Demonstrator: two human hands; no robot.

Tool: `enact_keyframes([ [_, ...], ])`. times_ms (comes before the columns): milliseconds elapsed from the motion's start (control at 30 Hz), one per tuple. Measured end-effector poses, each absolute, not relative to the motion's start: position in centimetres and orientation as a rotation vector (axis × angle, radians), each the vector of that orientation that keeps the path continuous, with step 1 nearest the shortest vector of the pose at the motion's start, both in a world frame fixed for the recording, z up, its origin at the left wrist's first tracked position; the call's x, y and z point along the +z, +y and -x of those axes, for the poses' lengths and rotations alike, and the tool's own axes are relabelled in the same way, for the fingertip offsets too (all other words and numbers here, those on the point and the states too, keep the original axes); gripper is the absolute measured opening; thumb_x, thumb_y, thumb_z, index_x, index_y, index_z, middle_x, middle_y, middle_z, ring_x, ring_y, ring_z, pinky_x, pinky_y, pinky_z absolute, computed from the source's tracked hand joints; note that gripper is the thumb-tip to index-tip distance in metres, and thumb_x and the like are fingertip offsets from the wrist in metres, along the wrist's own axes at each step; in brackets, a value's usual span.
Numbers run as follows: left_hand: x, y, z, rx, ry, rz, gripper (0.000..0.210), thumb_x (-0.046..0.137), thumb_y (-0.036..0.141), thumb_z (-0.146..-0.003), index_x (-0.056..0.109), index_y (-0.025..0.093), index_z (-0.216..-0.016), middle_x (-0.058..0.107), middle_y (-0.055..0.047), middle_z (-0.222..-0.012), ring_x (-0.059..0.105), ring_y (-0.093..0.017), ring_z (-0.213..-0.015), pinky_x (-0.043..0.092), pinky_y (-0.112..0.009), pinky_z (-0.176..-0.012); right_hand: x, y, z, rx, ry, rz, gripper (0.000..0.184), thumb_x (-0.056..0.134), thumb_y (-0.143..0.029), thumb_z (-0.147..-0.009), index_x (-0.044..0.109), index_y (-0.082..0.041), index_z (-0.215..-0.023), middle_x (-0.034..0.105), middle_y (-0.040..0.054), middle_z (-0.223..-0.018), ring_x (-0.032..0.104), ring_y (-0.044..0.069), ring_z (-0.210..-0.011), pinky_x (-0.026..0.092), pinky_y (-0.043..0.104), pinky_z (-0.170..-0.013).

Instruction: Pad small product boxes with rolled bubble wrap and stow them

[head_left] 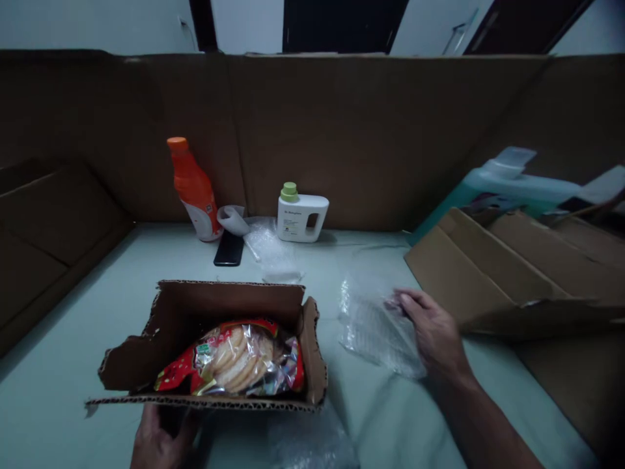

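An uncovered cardboard box with torn, ragged edges stands in front of me. Inside it lies a red and clear plastic bag of round crackers. At the box's near wall, my left hand grips from below; its fingertips are hidden by the front edge. My right hand pinches a sheet of bubble wrap by its right side, to the right of the box. Another piece of bubble wrap shows under the near side of the box, partly covered.
At the back stand an orange bottle and a white jug with a green cap. Between them lie a black phone and more bubble wrap. On the right, a cardboard box holds a blue-green liquid bottle. Cardboard walls enclose the table.
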State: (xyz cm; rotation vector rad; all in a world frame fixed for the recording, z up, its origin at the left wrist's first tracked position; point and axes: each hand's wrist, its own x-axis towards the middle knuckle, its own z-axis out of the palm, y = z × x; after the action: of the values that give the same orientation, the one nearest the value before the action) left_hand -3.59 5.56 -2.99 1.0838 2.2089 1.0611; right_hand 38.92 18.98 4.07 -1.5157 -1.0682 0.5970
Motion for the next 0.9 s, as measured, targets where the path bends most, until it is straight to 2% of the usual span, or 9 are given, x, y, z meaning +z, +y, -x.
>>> enact_keyframes([
  [100,-1.5,6.2,3.4,0.961,2.199,-1.152,0.069,0.064,0.070,-0.070,0.057,0.022,-0.119,0.070,-0.015,-0.117,0.067,-0.039,-0.107,0.056,-0.050,-0.084,4.8,17.9,-37.7,0.313,-1.240,1.551,0.039,0.060,-0.047,-0.089,0.067,-0.021,-0.117,0.070,0.0132,-0.123,0.065,0.030,-0.114,0.052,0.050,-0.096],
  [200,-0.5,6.5,3.5,0.967,2.120,-1.192,0.065,0.064,0.066,-0.072,0.058,0.022,-0.119,0.071,-0.013,-0.114,0.067,-0.036,-0.106,0.054,-0.048,-0.089,5.9,14.6,-34.7,0.118,-1.610,1.413,0.033,0.058,-0.030,-0.092,0.065,-0.025,-0.124,0.068,0.0098,-0.129,0.061,0.029,-0.124,0.047,0.051,-0.106],
  [267,-0.2,6.8,3.6,0.985,2.091,-1.219,0.060,0.066,0.062,-0.072,0.059,0.021,-0.117,0.072,-0.011,-0.111,0.067,-0.034,-0.105,0.053,-0.045,-0.090,6.0,12.7,-32.1,0.281,-1.908,1.233,0.042,0.058,-0.019,-0.089,0.063,-0.026,-0.130,0.070,0.0092,-0.125,0.064,0.027,-0.119,0.052,0.047,-0.103],
  [367,-0.1,8.1,3.6,0.998,2.040,-1.232,0.062,0.069,0.058,-0.071,0.058,0.020,-0.117,0.071,-0.010,-0.109,0.066,-0.032,-0.102,0.054,-0.041,-0.084,5.3,12.6,-28.7,0.635,-2.131,1.040,0.066,0.057,-0.013,-0.080,0.049,-0.019,-0.145,0.062,0.0135,-0.138,0.061,0.029,-0.125,0.054,0.046,-0.103],
  [533,1.2,14.4,2.5,1.077,1.886,-1.435,0.053,0.070,0.047,-0.075,0.057,0.017,-0.116,0.068,-0.010,-0.105,0.064,-0.026,-0.096,0.051,-0.035,-0.083,3.9,18.4,-27.5,0.849,-1.944,1.119,0.063,0.055,-0.021,-0.082,0.049,-0.020,-0.145,0.059,0.0123,-0.143,0.058,0.028,-0.129,0.054,0.046,-0.100],
  [600,1.7,17.0,1.8,1.078,1.867,-1.478,0.046,0.065,0.042,-0.080,0.058,0.015,-0.117,0.068,-0.011,-0.105,0.063,-0.024,-0.095,0.051,-0.036,-0.084,3.7,20.0,-28.6,0.715,-1.923,1.203,0.057,0.057,-0.025,-0.083,0.054,-0.021,-0.140,0.059,0.0115,-0.143,0.056,0.028,-0.131,0.052,0.048,-0.103],
  [700,2.1,17.6,1.1,1.173,1.845,-1.498,0.062,0.064,0.037,-0.082,0.047,0.014,-0.137,0.062,-0.016,-0.124,0.060,-0.027,-0.112,0.051,-0.039,-0.090,3.8,19.5,-31.8,0.450,-2.035,1.327,0.048,0.059,-0.035,-0.088,0.061,-0.023,-0.134,0.059,0.0108,-0.143,0.053,0.029,-0.133,0.043,0.052,-0.110],
  [800,2.2,13.5,0.0,1.209,1.846,-1.551,0.073,0.065,0.038,-0.085,0.035,0.017,-0.148,0.055,-0.017,-0.135,0.055,-0.030,-0.122,0.052,-0.043,-0.092,3.1,16.4,-36.2,0.312,-2.234,1.544,0.057,0.067,-0.047,-0.082,0.061,-0.024,-0.134,0.058,0.0128,-0.145,0.052,0.036,-0.133,0.040,0.058,-0.108],
  [900,1.7,7.9,-2.0,0.912,1.588,-1.861,0.065,0.067,0.041,-0.085,0.045,0.022,-0.142,0.055,-0.015,-0.136,0.056,-0.031,-0.121,0.050,-0.049,-0.099,1.2,13.9,-39.5,0.194,-2.248,1.751,0.056,0.066,-0.048,-0.080,0.065,-0.021,-0.128,0.059,0.0164,-0.143,0.053,0.040,-0.132,0.042,0.060,-0.103],
])
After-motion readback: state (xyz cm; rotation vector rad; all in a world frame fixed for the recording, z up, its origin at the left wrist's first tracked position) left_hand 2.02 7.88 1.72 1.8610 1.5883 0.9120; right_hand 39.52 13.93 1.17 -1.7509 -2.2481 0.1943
